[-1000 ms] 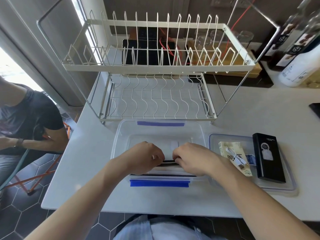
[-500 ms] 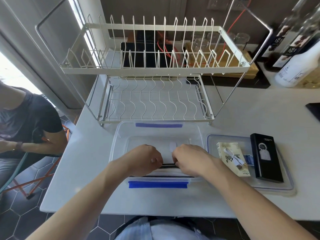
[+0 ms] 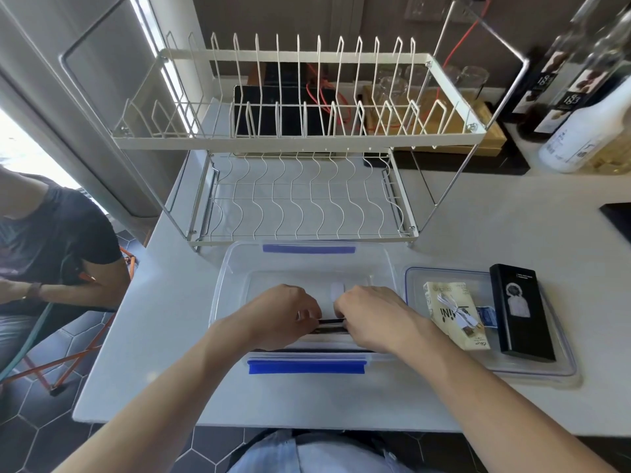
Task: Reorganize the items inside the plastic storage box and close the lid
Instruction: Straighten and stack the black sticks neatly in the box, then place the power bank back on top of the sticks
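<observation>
White countertop point(image 3: 478, 233) fills the head view, seen from above, with a dark hexagon-tiled floor point(image 3: 41, 435) below its near edge. At the back of the counter stands a two-tier white wire dish rack point(image 3: 297, 138), both tiers bare. Behind it are a dark flat object with a red cable and some clear glasses; bottles point(image 3: 580, 107) stand at the far right.

Just in front of the rack sits a clear plastic storage box point(image 3: 225, 285), open, with a blue latch on its far rim and another blue latch point(image 3: 306, 367) on its near rim. Both hands reach into it. The left hand point(image 3: 283, 314) and the right hand point(image 3: 372, 315) have their fingers curled, pinching between them a thin dark flat item point(image 3: 331, 321) near the box's front wall; what it is cannot be told. A small white object point(image 3: 337, 289) lies on the box floor beyond the fingers.

Right of the box, just beside it, the clear lid point(image 3: 560, 367) lies flat on the counter. On it rest a cream carton point(image 3: 454, 315) with a white cable point(image 3: 461, 312) laid across it, a small blue packet point(image 3: 486, 315), and a black rectangular box point(image 3: 520, 312).

At the left edge, another person in a dark shirt point(image 3: 44, 240) sits beside the counter.
</observation>
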